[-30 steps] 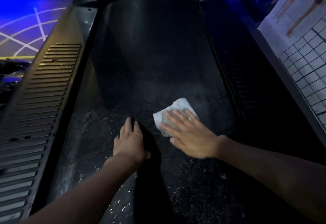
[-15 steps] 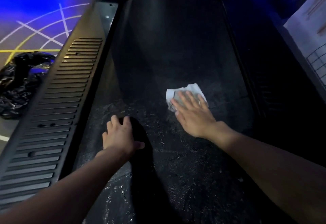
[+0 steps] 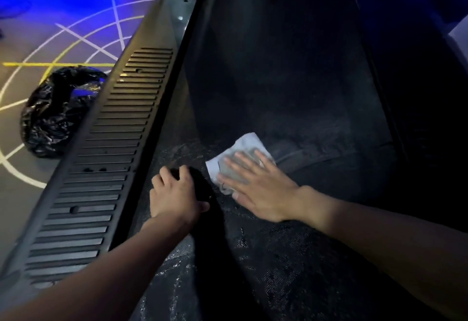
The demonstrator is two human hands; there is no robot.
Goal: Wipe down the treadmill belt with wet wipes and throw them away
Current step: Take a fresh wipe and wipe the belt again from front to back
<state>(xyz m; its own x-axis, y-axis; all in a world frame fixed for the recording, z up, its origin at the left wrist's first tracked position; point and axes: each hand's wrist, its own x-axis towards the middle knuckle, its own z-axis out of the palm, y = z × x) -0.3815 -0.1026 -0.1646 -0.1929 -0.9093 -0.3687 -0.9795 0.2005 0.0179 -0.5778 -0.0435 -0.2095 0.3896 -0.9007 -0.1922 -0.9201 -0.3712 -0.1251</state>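
The black treadmill belt (image 3: 291, 88) runs away from me, with wet, shiny streaks on its near part. A white wet wipe (image 3: 247, 144) lies flat on the belt near the middle. My right hand (image 3: 258, 186) presses down on the wipe with straight, spread fingers, covering its near half. My left hand (image 3: 176, 194) rests on the belt just left of the wipe, fingers bent, propping me up and holding nothing.
A ribbed side rail (image 3: 101, 169) borders the belt on the left. Beyond it a crumpled black rubbish bag (image 3: 55, 113) sits on the floor with painted white and yellow lines (image 3: 76, 34). The right side rail (image 3: 405, 108) is in deep shadow.
My right hand has slid the wipe leftward across the belt, closer to my left hand. The view has swung left, bringing the black bag into sight.
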